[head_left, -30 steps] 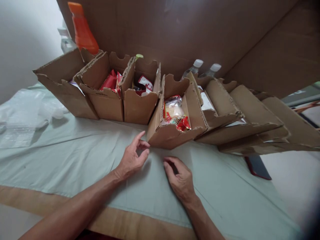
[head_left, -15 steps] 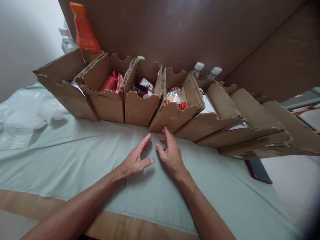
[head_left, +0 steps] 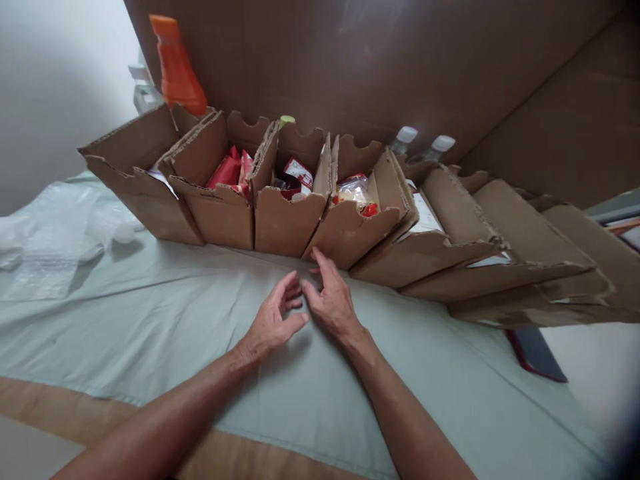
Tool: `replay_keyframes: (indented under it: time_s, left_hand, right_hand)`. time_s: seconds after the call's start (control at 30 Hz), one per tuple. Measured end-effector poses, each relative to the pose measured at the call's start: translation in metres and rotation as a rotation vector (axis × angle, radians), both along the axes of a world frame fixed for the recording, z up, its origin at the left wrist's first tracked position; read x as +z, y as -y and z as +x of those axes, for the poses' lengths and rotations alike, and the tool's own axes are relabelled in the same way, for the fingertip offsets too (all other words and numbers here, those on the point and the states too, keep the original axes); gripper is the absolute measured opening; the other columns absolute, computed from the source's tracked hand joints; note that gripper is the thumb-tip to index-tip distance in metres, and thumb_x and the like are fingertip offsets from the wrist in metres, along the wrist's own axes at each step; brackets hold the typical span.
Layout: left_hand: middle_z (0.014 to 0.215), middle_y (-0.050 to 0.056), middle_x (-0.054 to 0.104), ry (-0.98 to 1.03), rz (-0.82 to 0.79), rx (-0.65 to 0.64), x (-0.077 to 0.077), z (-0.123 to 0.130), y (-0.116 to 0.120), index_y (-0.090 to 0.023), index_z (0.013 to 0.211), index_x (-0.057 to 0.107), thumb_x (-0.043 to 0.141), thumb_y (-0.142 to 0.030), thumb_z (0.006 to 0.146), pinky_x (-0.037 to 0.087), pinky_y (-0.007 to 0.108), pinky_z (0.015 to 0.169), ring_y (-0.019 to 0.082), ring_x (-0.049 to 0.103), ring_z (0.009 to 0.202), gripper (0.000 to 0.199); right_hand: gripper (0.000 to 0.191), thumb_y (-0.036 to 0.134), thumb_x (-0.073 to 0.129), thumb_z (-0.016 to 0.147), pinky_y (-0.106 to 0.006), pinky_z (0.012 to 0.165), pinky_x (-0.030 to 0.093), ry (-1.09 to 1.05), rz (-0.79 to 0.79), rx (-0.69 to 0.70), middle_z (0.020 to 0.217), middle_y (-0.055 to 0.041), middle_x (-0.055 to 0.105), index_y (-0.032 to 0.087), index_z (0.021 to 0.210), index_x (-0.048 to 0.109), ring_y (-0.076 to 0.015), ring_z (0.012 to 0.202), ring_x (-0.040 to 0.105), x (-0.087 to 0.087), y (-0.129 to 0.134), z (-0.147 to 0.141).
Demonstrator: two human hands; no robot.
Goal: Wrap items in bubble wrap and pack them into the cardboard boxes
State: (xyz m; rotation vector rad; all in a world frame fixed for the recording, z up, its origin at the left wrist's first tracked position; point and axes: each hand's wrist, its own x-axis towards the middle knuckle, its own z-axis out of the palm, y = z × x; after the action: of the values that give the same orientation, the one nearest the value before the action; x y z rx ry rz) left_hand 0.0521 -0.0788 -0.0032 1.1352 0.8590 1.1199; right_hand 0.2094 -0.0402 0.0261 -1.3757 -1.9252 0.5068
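My left hand (head_left: 277,319) hovers over the pale green cloth (head_left: 190,320), its fingers apart and nothing in them. Close beside it, my right hand (head_left: 332,298) is open too, its palm turned inward. Its fingertips reach the lower front of a cardboard bin (head_left: 353,237); I cannot tell whether they touch it. That bin holds a clear packet (head_left: 354,191) with red and yellow print. In the bin to its left lies a dark red and white package (head_left: 299,176). Further left, another bin holds red packets (head_left: 228,170).
More cardboard bins (head_left: 520,237) lean to the right in the row. An orange bottle (head_left: 181,73) and white-capped bottles (head_left: 403,141) stand behind. Bubble wrap (head_left: 55,233) lies at the left. A dark flat object (head_left: 537,355) rests at the right edge. A tall cardboard panel (head_left: 310,60) rises behind.
My right hand has moved slightly left, nearer my left hand. My left hand's fingers have curled a little. The view has shifted slightly, so the bins appear further right.
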Motion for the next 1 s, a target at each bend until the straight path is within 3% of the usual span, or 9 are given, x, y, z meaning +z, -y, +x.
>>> replay_keyframes:
  time_s: [0.1, 0.17, 0.27, 0.4, 0.53, 0.63, 0.8, 0.93, 1.0]
  left_hand:
    - [0.155, 0.023, 0.048, 0.037, -0.036, 0.036, 0.000, 0.003, 0.001, -0.018, 0.153, 0.039, 0.077, -0.038, 0.078, 0.048, 0.056, 0.112, 0.037, 0.055, 0.138, 0.086]
    - [0.152, 0.023, 0.050, 0.054, -0.051, 0.058, 0.000, 0.005, 0.002, -0.018, 0.152, 0.039, 0.075, -0.036, 0.079, 0.050, 0.054, 0.109, 0.036, 0.057, 0.135, 0.083]
    - [0.147, 0.022, 0.053, 0.077, -0.070, 0.094, 0.002, 0.007, 0.002, -0.018, 0.149, 0.040, 0.073, -0.033, 0.080, 0.052, 0.052, 0.105, 0.033, 0.059, 0.130, 0.079]
    - [0.138, 0.020, 0.060, 0.059, -0.131, 0.155, 0.005, 0.009, -0.001, -0.018, 0.143, 0.047, 0.072, -0.028, 0.075, 0.055, 0.050, 0.101, 0.030, 0.064, 0.122, 0.072]
    - [0.131, 0.020, 0.063, 0.040, -0.137, 0.246, 0.017, 0.004, -0.004, -0.016, 0.134, 0.051, 0.069, -0.025, 0.071, 0.056, 0.051, 0.097, 0.031, 0.066, 0.115, 0.066]
    - [0.135, 0.019, 0.061, 0.027, -0.092, 0.350, 0.034, -0.013, 0.008, -0.017, 0.132, 0.052, 0.068, -0.028, 0.074, 0.053, 0.050, 0.101, 0.030, 0.064, 0.120, 0.061]
    - [0.140, 0.014, 0.061, -0.056, 0.004, 0.650, 0.047, -0.060, 0.061, -0.022, 0.131, 0.058, 0.070, -0.037, 0.083, 0.054, 0.041, 0.096, 0.029, 0.062, 0.125, 0.052]
    - [0.138, 0.012, 0.063, -0.199, -0.033, 0.718, 0.038, -0.093, 0.096, -0.023, 0.135, 0.059, 0.073, -0.040, 0.083, 0.052, 0.043, 0.098, 0.030, 0.060, 0.127, 0.056]
    - [0.141, 0.012, 0.062, -0.241, -0.016, 0.717, 0.035, -0.102, 0.104, -0.023, 0.136, 0.058, 0.074, -0.040, 0.083, 0.051, 0.044, 0.099, 0.031, 0.059, 0.129, 0.058]
  right_hand:
    - [0.048, 0.022, 0.054, 0.091, -0.037, 0.080, 0.062, -0.054, 0.018, 0.004, 0.127, -0.0116, 0.070, 0.023, 0.138, 0.062, -0.0200, 0.090, 0.071, 0.013, 0.007, -0.002]
    - [0.041, 0.024, 0.054, 0.094, -0.032, 0.075, 0.061, -0.095, 0.068, 0.000, 0.117, -0.0088, 0.073, 0.022, 0.134, 0.064, -0.0160, 0.081, 0.070, 0.032, 0.014, -0.007]
    - [0.053, 0.027, 0.056, 0.096, -0.030, 0.074, 0.059, -0.141, 0.152, -0.033, 0.105, -0.0036, 0.074, 0.023, 0.148, 0.052, -0.0138, 0.075, 0.067, 0.071, 0.013, -0.019]
    - [0.067, 0.026, 0.058, 0.093, -0.033, 0.076, 0.057, -0.049, 0.168, -0.102, 0.087, 0.0008, 0.074, 0.023, 0.158, 0.040, -0.0159, 0.068, 0.065, 0.114, -0.018, -0.033]
    - [0.035, 0.020, 0.060, 0.090, -0.032, 0.076, 0.053, 0.129, 0.109, -0.110, 0.078, -0.0008, 0.074, 0.022, 0.124, 0.068, -0.0189, 0.072, 0.069, 0.123, -0.048, -0.042]
    - [0.016, 0.017, 0.056, 0.093, -0.029, 0.074, 0.051, 0.154, 0.113, -0.128, 0.077, -0.0021, 0.074, 0.021, 0.100, 0.070, -0.0194, 0.075, 0.072, 0.120, -0.043, -0.047]
    - [0.014, 0.017, 0.054, 0.097, -0.024, 0.068, 0.049, 0.115, 0.210, -0.014, 0.078, -0.0005, 0.075, 0.021, 0.095, 0.067, -0.0154, 0.071, 0.072, 0.118, 0.032, -0.041]
    - [0.013, 0.016, 0.060, 0.097, -0.022, 0.070, 0.053, 0.110, 0.298, 0.125, 0.086, 0.0006, 0.077, 0.023, 0.100, 0.070, -0.0130, 0.072, 0.072, 0.122, 0.119, -0.005]
    - [0.013, 0.018, 0.067, 0.093, -0.023, 0.071, 0.057, 0.081, 0.265, 0.103, 0.086, 0.0022, 0.078, 0.027, 0.100, 0.073, -0.0140, 0.072, 0.073, 0.121, 0.155, 0.025]
